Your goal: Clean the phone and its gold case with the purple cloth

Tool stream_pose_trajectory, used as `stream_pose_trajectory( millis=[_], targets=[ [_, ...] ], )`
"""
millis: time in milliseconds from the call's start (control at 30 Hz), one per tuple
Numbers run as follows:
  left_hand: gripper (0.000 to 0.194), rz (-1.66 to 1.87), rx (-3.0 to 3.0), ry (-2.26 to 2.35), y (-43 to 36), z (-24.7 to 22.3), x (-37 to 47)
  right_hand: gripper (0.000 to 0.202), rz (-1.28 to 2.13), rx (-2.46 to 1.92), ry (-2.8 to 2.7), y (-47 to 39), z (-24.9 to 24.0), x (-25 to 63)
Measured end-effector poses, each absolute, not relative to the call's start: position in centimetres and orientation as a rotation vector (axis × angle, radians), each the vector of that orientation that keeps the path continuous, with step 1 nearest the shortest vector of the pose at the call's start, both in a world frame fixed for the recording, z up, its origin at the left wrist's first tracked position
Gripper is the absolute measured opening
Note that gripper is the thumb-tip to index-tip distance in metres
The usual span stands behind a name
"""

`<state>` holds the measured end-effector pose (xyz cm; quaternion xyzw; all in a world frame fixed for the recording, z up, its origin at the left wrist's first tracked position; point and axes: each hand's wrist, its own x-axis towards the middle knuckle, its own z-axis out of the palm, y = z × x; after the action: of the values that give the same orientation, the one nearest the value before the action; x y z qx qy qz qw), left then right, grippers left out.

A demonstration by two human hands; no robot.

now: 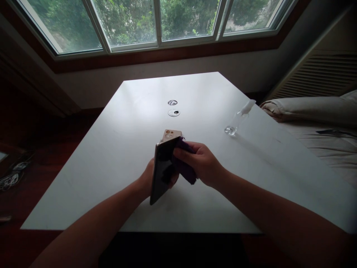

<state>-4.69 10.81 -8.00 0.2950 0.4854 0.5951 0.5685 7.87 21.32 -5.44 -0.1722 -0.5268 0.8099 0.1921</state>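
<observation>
A dark phone (162, 167) is held tilted over the near middle of the table, its glossy face toward the right. My left hand (147, 178) grips it from behind, with fingertips showing past its lower right side. In my right hand (205, 163) a dark purple cloth (185, 169) is pinched between thumb and fingers, against the phone's upper right edge. Just behind the phone, a beige phone case (173, 134) with camera holes lies on the white table (134, 111), partly hidden.
A clear spray bottle (237, 121) rests at the table's right. Two round fittings (173, 112) sit in the tabletop's middle. Bedding (312, 108) is beyond the right edge, cables (12, 178) lie on the floor at left, and windows (128, 22) line the back.
</observation>
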Motion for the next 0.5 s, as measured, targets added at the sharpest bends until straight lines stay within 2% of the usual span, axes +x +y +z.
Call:
stream_pose_trajectory(
  millis=[67,200,267,367,500],
  targets=[
    [0.057,1.384,0.630,1.017,10.9,-7.4,-4.9,0.041,2.199,-0.583,-1.460,22.1,-5.7,7.7],
    [0.081,1.362,0.477,0.825,11.1,-5.8,-5.1,0.045,2.088,-0.659,-1.477,23.6,-6.3,7.4],
    [0.079,1.380,0.427,0.804,11.0,-5.4,-5.1,0.046,2.038,-0.687,-1.511,24.0,-6.7,7.2],
    [0.065,1.428,0.372,0.828,11.1,-5.3,-5.0,0.049,1.923,-0.731,-1.588,24.2,-7.2,7.1],
    [0.061,1.420,0.353,0.838,11.3,-5.6,-5.1,0.051,1.566,-0.881,-1.627,24.8,-7.7,7.0]
  ],
)
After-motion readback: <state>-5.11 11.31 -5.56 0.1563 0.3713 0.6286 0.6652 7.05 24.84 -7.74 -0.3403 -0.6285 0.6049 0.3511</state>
